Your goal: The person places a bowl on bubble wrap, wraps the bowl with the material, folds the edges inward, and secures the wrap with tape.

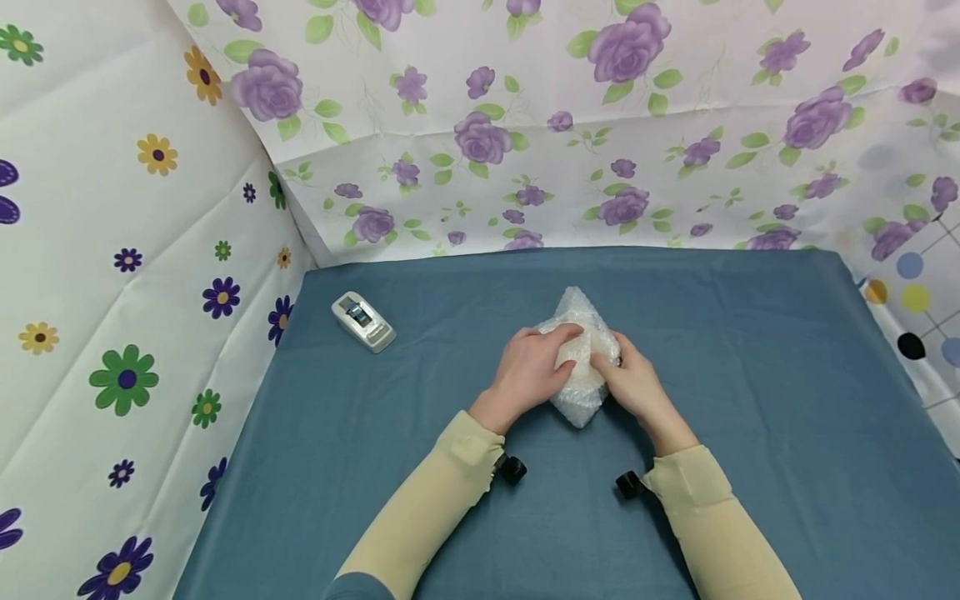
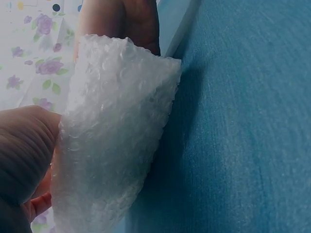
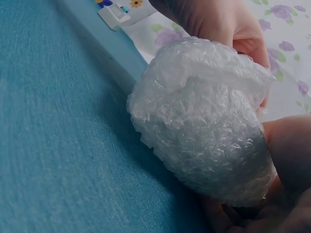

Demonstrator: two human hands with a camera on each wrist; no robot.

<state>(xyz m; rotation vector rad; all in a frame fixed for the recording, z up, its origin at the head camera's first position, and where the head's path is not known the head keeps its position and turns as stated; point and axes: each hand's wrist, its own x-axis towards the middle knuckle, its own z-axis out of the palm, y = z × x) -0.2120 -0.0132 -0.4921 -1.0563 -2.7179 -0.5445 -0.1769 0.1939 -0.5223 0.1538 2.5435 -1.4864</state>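
Observation:
A bundle of clear bubble wrap [image 1: 579,407] is between both hands over the middle of the cloth. My left hand [image 1: 525,367] holds it from the left, thumb and fingers bent over its upper side. From the right, my right hand [image 1: 637,383] grips the edge with the thumb on top and the fingers underneath. In the left wrist view, the bundled wrap [image 2: 116,111] looks bulging and folded. A loose flap shows along the top of the bubble wrap [image 3: 199,121] in the right wrist view. Whatever it encloses is hidden.
A pale tape dispenser [image 1: 363,322] lies at the back left of the blue cloth [image 1: 390,500]. Flower-printed white sheets [image 1: 420,150] hang behind and on the left side. A dotted sheet [image 1: 918,321] borders the right edge. Black wrist devices [image 1: 513,470] sit by both cuffs.

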